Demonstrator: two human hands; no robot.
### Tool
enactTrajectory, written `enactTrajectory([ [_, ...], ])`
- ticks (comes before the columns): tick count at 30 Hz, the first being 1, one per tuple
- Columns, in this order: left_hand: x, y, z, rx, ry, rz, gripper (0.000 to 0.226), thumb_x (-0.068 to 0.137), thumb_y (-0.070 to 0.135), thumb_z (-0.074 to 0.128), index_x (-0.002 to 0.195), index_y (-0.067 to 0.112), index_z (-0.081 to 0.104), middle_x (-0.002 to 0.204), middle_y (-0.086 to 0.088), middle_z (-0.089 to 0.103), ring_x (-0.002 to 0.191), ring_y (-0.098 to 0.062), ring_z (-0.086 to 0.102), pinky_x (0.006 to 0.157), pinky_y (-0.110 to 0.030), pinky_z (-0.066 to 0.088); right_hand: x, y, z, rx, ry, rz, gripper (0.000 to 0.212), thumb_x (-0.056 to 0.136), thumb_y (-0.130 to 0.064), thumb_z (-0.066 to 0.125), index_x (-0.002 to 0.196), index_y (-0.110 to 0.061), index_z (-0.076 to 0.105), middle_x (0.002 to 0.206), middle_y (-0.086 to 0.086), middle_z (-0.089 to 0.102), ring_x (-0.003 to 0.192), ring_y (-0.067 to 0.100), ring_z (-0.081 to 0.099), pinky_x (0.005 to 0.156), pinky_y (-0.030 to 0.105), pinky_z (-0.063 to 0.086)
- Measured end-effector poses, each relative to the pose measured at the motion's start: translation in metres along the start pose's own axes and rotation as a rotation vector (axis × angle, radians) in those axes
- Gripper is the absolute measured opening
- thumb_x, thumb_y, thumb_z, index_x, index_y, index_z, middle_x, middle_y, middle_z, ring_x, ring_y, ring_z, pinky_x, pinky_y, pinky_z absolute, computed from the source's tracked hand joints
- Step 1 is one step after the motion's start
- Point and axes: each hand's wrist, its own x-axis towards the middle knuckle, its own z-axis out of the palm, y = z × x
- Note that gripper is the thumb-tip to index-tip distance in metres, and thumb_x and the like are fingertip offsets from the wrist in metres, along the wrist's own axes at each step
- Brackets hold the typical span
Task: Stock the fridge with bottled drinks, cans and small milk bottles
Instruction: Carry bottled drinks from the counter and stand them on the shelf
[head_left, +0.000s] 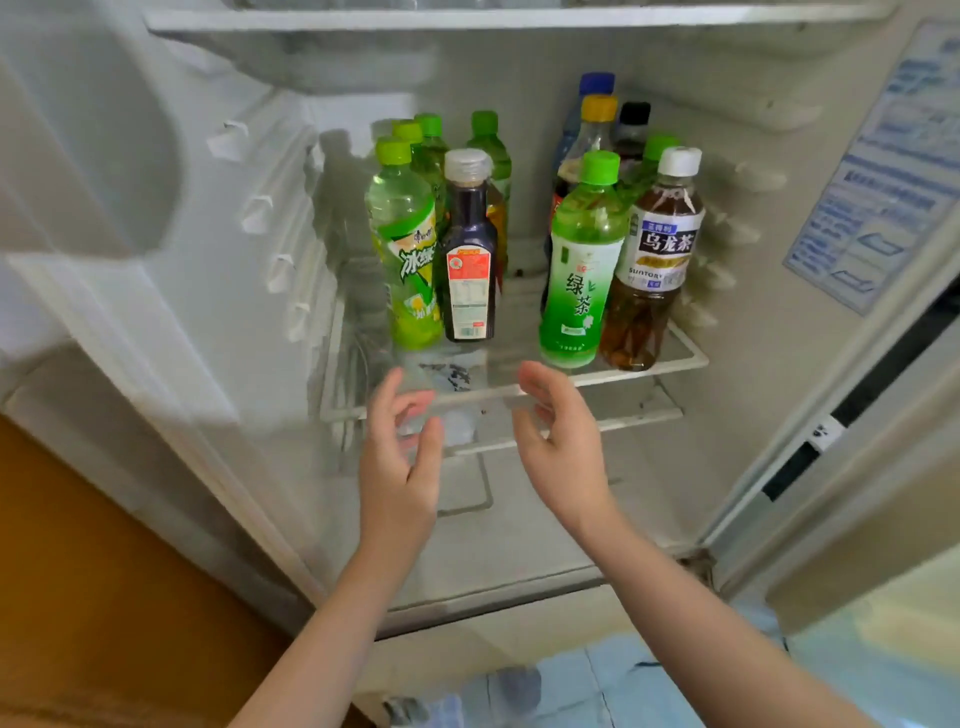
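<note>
Both hands up in front of the fridge, holding nothing.

- L hand (402, 457): hovering just in front of the clear glass shelf (670, 362), palm facing inward, fingers (387, 395) apart and loosely curved, thumb separate. Not touching anything.
- R hand (558, 441): hovering beside it at the same height, palm facing the left one, fingers (535, 384) relaxed, slightly bent, gripping nothing. Fingertips overlapping the shelf's front edge in view; contact, can't tell.
- Gap between the hands is lining up w/ the gap in the middle of the shelf.

Task items, all standing upright on that shelf, in 2 clusters:
- Left cluster: pale-green plastic iced-tea bottle w/ green cap (408, 249) at front, dark sauce-type bottle w/ clear cap and red label (470, 249) touching its right side. More green-capped bottles (485, 140) packing in behind.
- Right cluster: green plastic green-tea bottle w/ green cap (582, 270) at front, brown oolong tea bottle w/ white cap (657, 260) just beside it on the right. Behind: dark cola-type bottle w/ yellow cap (597, 119), blue-capped bottle (596, 84), black-capped bottle (634, 117).

Something clear and blurred is showing through the glass, below the shelf, betw. the hands; can't ID it.

Rest: white fridge door (104, 182) is swinging open on the left, blue-and-white sticker (883, 182) on the right inner wall, second lower shelf (623, 415) under the glass one, light-blue floor tiles (597, 686) at bottom, brown wooden panel (78, 571) at bottom left.
</note>
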Motion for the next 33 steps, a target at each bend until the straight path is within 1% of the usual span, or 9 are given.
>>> enactTrajectory([
  [4, -0.057, -0.015, 0.012, -0.002, -0.165, -0.031, 0.039, 0.094, 0.023, 0.052, 0.129, 0.035, 0.039, 0.104, 0.013, 0.061, 0.102, -0.004, 0.057, 0.086, -0.016, 0.044, -0.077, 0.032, -0.049, -0.084, 0.042, 0.052, 0.034, 0.087, 0.003, 0.054, 0.115, -0.016, 0.058, 0.108, -0.004, 0.064, 0.099, 0.0, 0.061, 0.086, 0.012, 0.046],
  [10, -0.135, -0.051, 0.061, 0.052, -0.608, -0.286, 0.028, 0.094, 0.022, 0.053, 0.12, 0.032, 0.047, 0.098, 0.018, 0.061, 0.093, 0.012, 0.055, 0.074, 0.0, 0.039, -0.242, 0.107, -0.129, -0.273, 0.228, 0.651, 0.023, 0.09, -0.009, 0.056, 0.107, -0.025, 0.058, 0.093, -0.01, 0.068, 0.089, 0.003, 0.063, 0.068, 0.01, 0.044],
  [13, -0.189, -0.08, 0.083, 0.211, -1.011, -0.456, 0.038, 0.095, 0.027, 0.053, 0.131, 0.027, 0.042, 0.1, 0.017, 0.057, 0.09, 0.004, 0.056, 0.073, -0.011, 0.04, -0.339, 0.131, -0.144, -0.358, 0.289, 0.96, 0.02, 0.091, -0.019, 0.053, 0.109, -0.025, 0.06, 0.088, -0.012, 0.065, 0.079, 0.0, 0.059, 0.058, 0.009, 0.04],
  [15, -0.232, -0.098, 0.091, 0.357, -1.263, -0.56, 0.042, 0.095, 0.027, 0.053, 0.135, 0.021, 0.04, 0.105, 0.006, 0.057, 0.093, -0.011, 0.055, 0.078, -0.024, 0.04, -0.4, 0.136, -0.142, -0.355, 0.339, 1.135, 0.021, 0.091, -0.02, 0.053, 0.11, -0.021, 0.061, 0.088, -0.008, 0.064, 0.079, 0.008, 0.061, 0.061, 0.017, 0.043],
  [19, -0.314, -0.118, 0.083, 0.584, -1.565, -0.733, 0.039, 0.096, 0.023, 0.052, 0.132, 0.011, 0.045, 0.114, -0.01, 0.059, 0.089, -0.021, 0.058, 0.069, -0.024, 0.04, -0.507, 0.129, -0.122, -0.286, 0.351, 1.462, 0.026, 0.091, -0.017, 0.051, 0.116, -0.016, 0.06, 0.103, 0.002, 0.066, 0.099, 0.022, 0.061, 0.084, 0.027, 0.045],
  [24, -0.387, -0.111, 0.065, 0.885, -2.046, -0.424, 0.015, 0.095, 0.03, 0.048, 0.098, 0.016, 0.053, 0.1, -0.009, 0.064, 0.105, -0.027, 0.06, 0.075, -0.026, 0.04, -0.613, 0.097, -0.096, -0.16, 0.311, 1.762, 0.029, 0.091, -0.023, 0.05, 0.118, -0.017, 0.059, 0.118, 0.004, 0.065, 0.112, 0.022, 0.057, 0.087, 0.025, 0.041],
  [27, -0.421, -0.098, 0.066, 0.954, -2.237, -0.204, 0.03, 0.094, 0.036, 0.047, 0.116, 0.017, 0.055, 0.121, -0.007, 0.061, 0.113, -0.025, 0.055, 0.092, -0.029, 0.044, -0.662, 0.078, -0.087, -0.103, 0.385, 1.844, 0.027, 0.09, -0.019, 0.051, 0.115, -0.014, 0.06, 0.12, 0.006, 0.064, 0.113, 0.023, 0.057, 0.087, 0.025, 0.041],
  [30, -0.451, -0.08, 0.077, 1.007, -2.315, -0.022, 0.033, 0.094, 0.037, 0.047, 0.12, 0.019, 0.055, 0.122, -0.003, 0.061, 0.112, -0.022, 0.055, 0.086, -0.026, 0.042, -0.703, 0.065, -0.089, -0.051, 0.485, 1.858, 0.03, 0.092, -0.019, 0.05, 0.12, -0.015, 0.058, 0.125, 0.004, 0.061, 0.116, 0.02, 0.055, 0.089, 0.022, 0.038],
  [33, -0.483, -0.061, 0.091, 1.034, -2.268, -0.037, 0.028, 0.094, 0.033, 0.05, 0.117, 0.017, 0.057, 0.116, -0.004, 0.063, 0.108, -0.022, 0.057, 0.082, -0.025, 0.042, -0.747, 0.054, -0.101, 0.035, 0.54, 1.834, 0.03, 0.092, -0.021, 0.051, 0.121, -0.016, 0.057, 0.126, 0.002, 0.06, 0.116, 0.018, 0.054, 0.091, 0.021, 0.038],
])
